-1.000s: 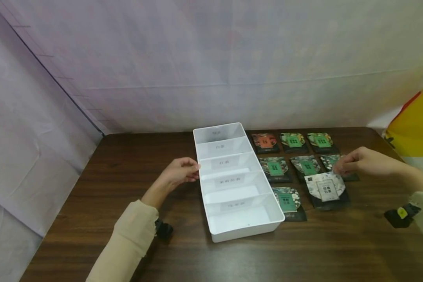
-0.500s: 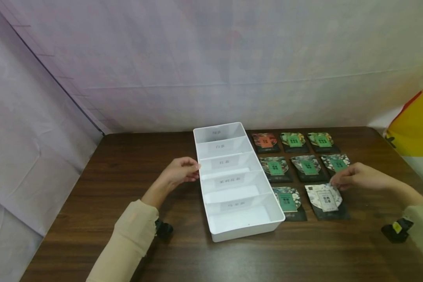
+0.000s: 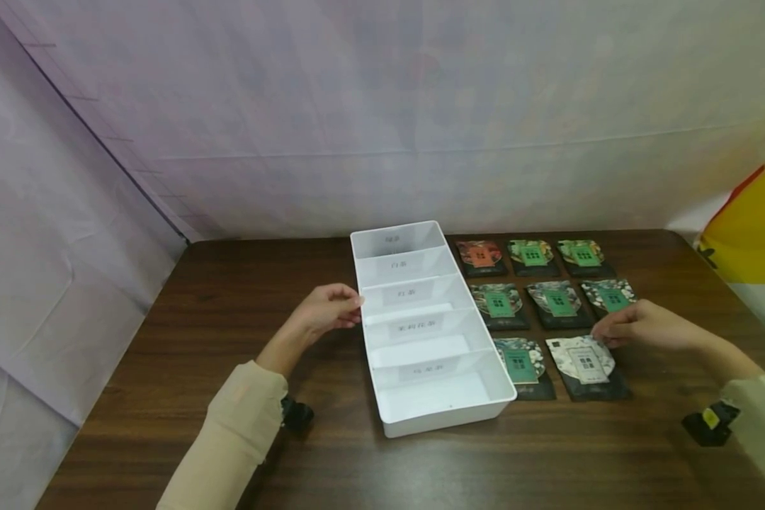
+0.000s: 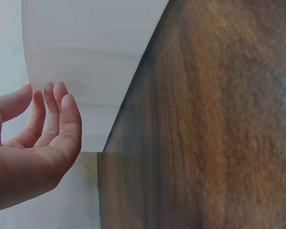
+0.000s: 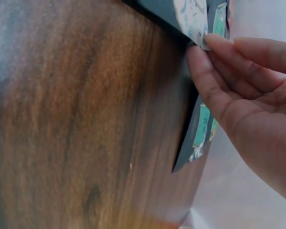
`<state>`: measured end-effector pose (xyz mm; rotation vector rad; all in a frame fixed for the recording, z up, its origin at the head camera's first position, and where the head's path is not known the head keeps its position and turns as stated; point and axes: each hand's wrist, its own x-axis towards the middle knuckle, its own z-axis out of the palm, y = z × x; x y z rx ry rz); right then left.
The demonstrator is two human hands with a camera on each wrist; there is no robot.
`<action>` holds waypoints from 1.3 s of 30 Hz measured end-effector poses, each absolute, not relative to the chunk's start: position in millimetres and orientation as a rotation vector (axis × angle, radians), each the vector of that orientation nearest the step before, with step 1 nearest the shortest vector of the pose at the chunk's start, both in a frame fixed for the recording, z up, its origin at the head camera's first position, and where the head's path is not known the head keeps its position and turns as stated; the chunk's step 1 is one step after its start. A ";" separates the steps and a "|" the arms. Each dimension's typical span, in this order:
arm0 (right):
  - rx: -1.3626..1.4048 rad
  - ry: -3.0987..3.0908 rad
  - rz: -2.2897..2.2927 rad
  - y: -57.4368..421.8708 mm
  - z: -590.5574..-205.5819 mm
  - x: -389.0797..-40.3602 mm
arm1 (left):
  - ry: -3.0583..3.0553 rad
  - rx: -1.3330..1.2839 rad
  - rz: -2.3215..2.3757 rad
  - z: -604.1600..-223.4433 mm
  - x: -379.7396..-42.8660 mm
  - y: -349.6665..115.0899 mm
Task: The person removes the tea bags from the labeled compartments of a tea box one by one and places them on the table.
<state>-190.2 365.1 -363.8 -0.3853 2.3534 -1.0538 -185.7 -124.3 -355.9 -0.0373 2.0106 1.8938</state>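
Observation:
My right hand (image 3: 644, 325) pinches the top right corner of a tea sachet (image 3: 586, 363) with a white floral label and black lower part. In the right wrist view, thumb and fingertips meet at that white corner (image 5: 199, 37). The sachet lies at or just above the table, at the front right of the other sachets. My left hand (image 3: 325, 310) pinches the left rim of a long white divided tray (image 3: 446, 421) between thumb and index finger. In the left wrist view, the other fingers bend beside its outer wall (image 4: 95, 52).
Several tea sachets lie in rows right of the tray: an orange one (image 3: 481, 256), light green ones (image 3: 533, 256) behind, and darker green ones (image 3: 557, 303) nearer. A green sachet (image 3: 521, 368) lies between tray and white sachet. Labelled dividers split the tray. A white curtain (image 3: 382, 113) hangs behind the brown table (image 3: 261, 460).
My right hand has lowered the white sachet toward me, then shifted slightly left, into line beside the front green sachet. My left hand and the tray have stayed in place.

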 end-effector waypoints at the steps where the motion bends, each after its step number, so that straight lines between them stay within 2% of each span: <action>1: -0.377 2.359 -1.047 364.4 -363.6 -189.9 | 2.009 -0.038 1.896 -356.3 -186.0 -124.1; 18: -0.404 2.387 -1.014 362.3 -355.9 -186.3 | 2.005 -0.043 1.910 -357.4 -186.1 -123.8; 30: -0.518 2.464 -0.985 350.6 -325.5 -196.8 | 2.003 -0.043 1.906 -357.5 -185.7 -123.9; 39: -0.591 2.549 -0.822 320.3 -298.6 -212.1 | 2.005 -0.052 1.899 -357.2 -187.2 -124.4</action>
